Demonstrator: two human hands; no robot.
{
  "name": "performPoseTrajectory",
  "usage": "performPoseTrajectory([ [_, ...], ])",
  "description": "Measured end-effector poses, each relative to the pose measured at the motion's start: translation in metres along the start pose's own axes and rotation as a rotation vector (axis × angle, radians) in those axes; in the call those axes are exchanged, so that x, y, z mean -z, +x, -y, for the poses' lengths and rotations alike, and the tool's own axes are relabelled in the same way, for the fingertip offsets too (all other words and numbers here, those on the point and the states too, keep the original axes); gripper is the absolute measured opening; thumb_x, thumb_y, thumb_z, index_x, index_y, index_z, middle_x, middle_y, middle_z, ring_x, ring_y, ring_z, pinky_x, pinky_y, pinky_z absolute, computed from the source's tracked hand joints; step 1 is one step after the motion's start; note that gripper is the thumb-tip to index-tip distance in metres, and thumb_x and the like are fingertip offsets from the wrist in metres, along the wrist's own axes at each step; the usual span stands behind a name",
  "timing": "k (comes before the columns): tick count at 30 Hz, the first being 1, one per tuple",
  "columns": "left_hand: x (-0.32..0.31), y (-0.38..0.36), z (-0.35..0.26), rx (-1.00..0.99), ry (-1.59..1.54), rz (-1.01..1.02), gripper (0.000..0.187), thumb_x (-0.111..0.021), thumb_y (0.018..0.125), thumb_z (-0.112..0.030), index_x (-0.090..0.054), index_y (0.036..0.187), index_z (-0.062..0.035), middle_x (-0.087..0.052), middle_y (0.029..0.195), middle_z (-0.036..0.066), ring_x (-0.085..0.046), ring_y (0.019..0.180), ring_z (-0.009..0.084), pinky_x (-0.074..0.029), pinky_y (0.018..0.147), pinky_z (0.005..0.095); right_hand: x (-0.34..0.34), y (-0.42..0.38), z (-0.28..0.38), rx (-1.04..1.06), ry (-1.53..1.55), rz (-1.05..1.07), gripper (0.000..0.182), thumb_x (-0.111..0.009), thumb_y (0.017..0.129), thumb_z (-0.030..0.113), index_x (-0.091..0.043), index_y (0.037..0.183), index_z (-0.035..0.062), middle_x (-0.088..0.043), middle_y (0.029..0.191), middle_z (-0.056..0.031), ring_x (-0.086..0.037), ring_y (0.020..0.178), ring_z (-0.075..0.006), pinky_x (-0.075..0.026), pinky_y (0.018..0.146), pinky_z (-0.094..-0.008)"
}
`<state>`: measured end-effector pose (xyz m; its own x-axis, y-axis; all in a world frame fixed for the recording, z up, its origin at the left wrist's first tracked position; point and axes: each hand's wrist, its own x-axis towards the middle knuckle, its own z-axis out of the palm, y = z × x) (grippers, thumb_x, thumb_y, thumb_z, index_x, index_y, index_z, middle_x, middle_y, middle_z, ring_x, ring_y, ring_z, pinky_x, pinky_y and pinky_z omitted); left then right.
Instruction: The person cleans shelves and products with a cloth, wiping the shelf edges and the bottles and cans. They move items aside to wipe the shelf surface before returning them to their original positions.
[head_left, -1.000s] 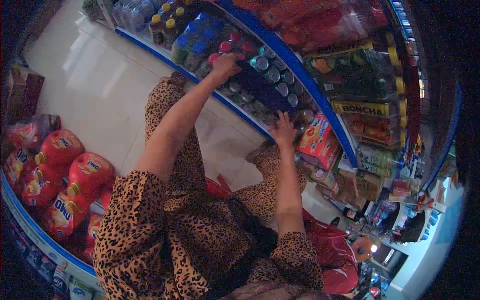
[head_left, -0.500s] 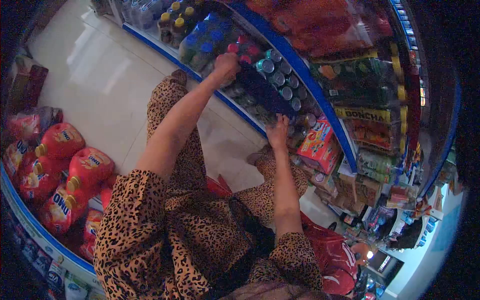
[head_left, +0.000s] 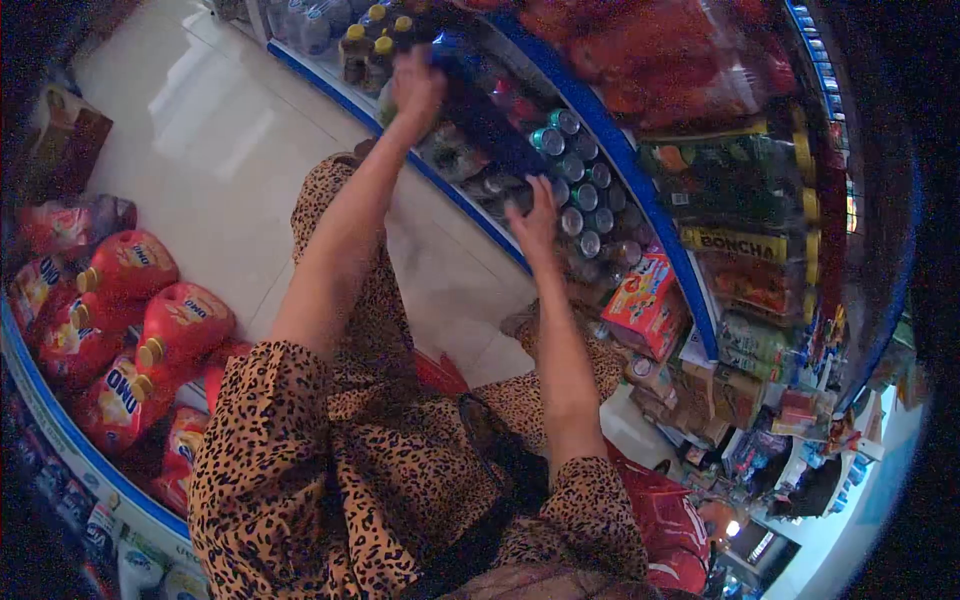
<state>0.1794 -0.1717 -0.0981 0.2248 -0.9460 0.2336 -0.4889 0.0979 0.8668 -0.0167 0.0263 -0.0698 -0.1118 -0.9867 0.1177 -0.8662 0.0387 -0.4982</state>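
Observation:
A dark blue cloth (head_left: 495, 115) stretches over the packed drinks on the low shelf. At its upper left end, my left hand (head_left: 418, 92) is closed on it, somewhat blurred, beside bottles with yellow caps (head_left: 380, 45). My right hand (head_left: 535, 212) is at the cloth's lower right end, thumb and fingers apart, fingertips at its edge. Close to that hand stand several drink cans (head_left: 580, 195) with silver tops. Bottles with red caps (head_left: 512, 100) show past the cloth's far edge, and the cloth hides some of the packs beneath it.
A blue shelf edge (head_left: 340, 95) runs in front of the drinks; another blue edge (head_left: 600, 120) curves above them, with packaged goods (head_left: 740, 255). An orange-red box (head_left: 645, 305) sits right of the cans. Red detergent bottles (head_left: 185, 325) fill the left shelf. Pale tiled floor (head_left: 215, 150) lies between.
Both hands and the cloth have moved up and left along the shelf. The cloth now covers the blue-capped bottles, and more cans show. My right thumb has spread from the fingers.

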Motion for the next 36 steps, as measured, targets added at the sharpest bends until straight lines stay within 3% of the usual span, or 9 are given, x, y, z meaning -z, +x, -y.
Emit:
performPoseTrajectory([
  [3,0.014,0.008,0.001,-0.207,-0.083,-0.226,0.046,-0.061,0.064,-0.017,-0.048,0.108,-0.0124,-0.046,0.099,0.021,-0.049,0.094,0.0379,-0.044,0.079,0.0442,-0.02,0.019,0.018,0.112,0.048,0.029,0.062,-0.066,0.068,0.014,-0.038,0.122,0.0013,-0.025,0.134,-0.0265,-0.029,0.123,-0.0382,-0.026,0.101,-0.0398],
  [6,0.001,-0.003,0.015,-0.14,0.11,0.132,0.046,-0.061,0.064,-0.015,-0.047,0.107,-0.0084,-0.044,0.104,0.02,-0.049,0.093,0.0386,-0.044,0.079,0.0447,-0.038,0.026,0.014,0.103,0.021,0.141,0.063,-0.066,0.069,0.015,-0.038,0.123,-0.0007,-0.02,0.136,-0.0273,-0.027,0.124,-0.0388,-0.027,0.101,-0.0392],
  [8,-0.042,-0.012,0.052,0.013,0.164,0.259,0.044,-0.062,0.064,-0.015,-0.048,0.104,-0.0063,-0.045,0.104,0.019,-0.048,0.094,0.0378,-0.045,0.078,0.0465,-0.047,0.023,0.008,0.053,0.001,0.182,0.061,-0.066,0.069,0.015,-0.039,0.122,-0.0022,-0.02,0.136,-0.0275,-0.027,0.124,-0.0388,-0.027,0.101,-0.0388],
  [15,-0.025,-0.033,0.016,-0.057,0.295,0.392,0.032,-0.059,0.068,-0.02,-0.054,0.094,-0.0015,-0.042,0.109,0.024,-0.045,0.1,0.0426,-0.047,0.071,0.0534,-0.053,-0.004,-0.012,0.036,-0.029,0.189,0.058,-0.066,0.068,0.012,-0.042,0.119,-0.0038,-0.02,0.136,-0.0277,-0.027,0.124,-0.039,-0.027,0.102,-0.0389],
  [21,-0.038,-0.054,0.014,-0.193,0.636,0.292,0.032,-0.053,0.073,-0.019,-0.054,0.095,0.0036,-0.045,0.109,0.027,-0.046,0.101,0.0422,-0.045,0.073,0.0567,-0.053,-0.014,-0.002,0.003,-0.095,0.232,0.059,-0.066,0.066,0.009,-0.041,0.117,-0.0073,-0.022,0.135,-0.027,-0.028,0.123,-0.039,-0.027,0.102,-0.0392],
  [24,-0.049,-0.063,0.024,-0.337,0.712,0.065,0.03,-0.05,0.076,-0.017,-0.055,0.096,0.0041,-0.047,0.106,0.028,-0.047,0.099,0.0409,-0.045,0.074,0.0541,-0.051,-0.019,0.0,0.014,-0.106,0.209,0.056,-0.065,0.068,0.008,-0.042,0.117,-0.0053,-0.027,0.134,-0.0248,-0.033,0.12,-0.0392,-0.031,0.099,-0.0401],
  [30,-0.054,-0.074,0.023,-0.33,0.81,0.315,0.03,-0.05,0.076,-0.017,-0.056,0.098,0.0034,-0.046,0.112,0.031,-0.048,0.1,0.0393,-0.044,0.075,0.0498,-0.045,-0.029,-0.007,-0.022,-0.085,0.22,0.054,-0.063,0.069,0.004,-0.042,0.117,-0.0048,-0.027,0.134,-0.0242,-0.033,0.121,-0.0386,-0.031,0.099,-0.0399],
  [33,-0.057,-0.081,0.023,-0.396,0.797,0.195,0.036,-0.055,0.073,-0.019,-0.054,0.1,0.0039,-0.045,0.113,0.031,-0.047,0.102,0.0408,-0.042,0.077,0.0514,-0.047,-0.033,-0.019,0.002,-0.11,0.173,0.054,-0.062,0.068,0.002,-0.042,0.117,-0.0052,-0.028,0.134,-0.0243,-0.031,0.122,-0.0379,-0.03,0.099,-0.0394],
  [36,-0.045,-0.09,0.015,-0.491,0.877,0.275,0.043,-0.059,0.069,-0.02,-0.051,0.104,0.0041,-0.047,0.111,0.031,-0.049,0.1,0.0413,-0.043,0.076,0.0518,-0.045,-0.036,-0.029,0.015,-0.114,0.166,0.053,-0.061,0.068,0.001,-0.042,0.117,-0.0057,-0.027,0.135,-0.0239,-0.029,0.124,-0.0372,-0.029,0.1,-0.0389],
])
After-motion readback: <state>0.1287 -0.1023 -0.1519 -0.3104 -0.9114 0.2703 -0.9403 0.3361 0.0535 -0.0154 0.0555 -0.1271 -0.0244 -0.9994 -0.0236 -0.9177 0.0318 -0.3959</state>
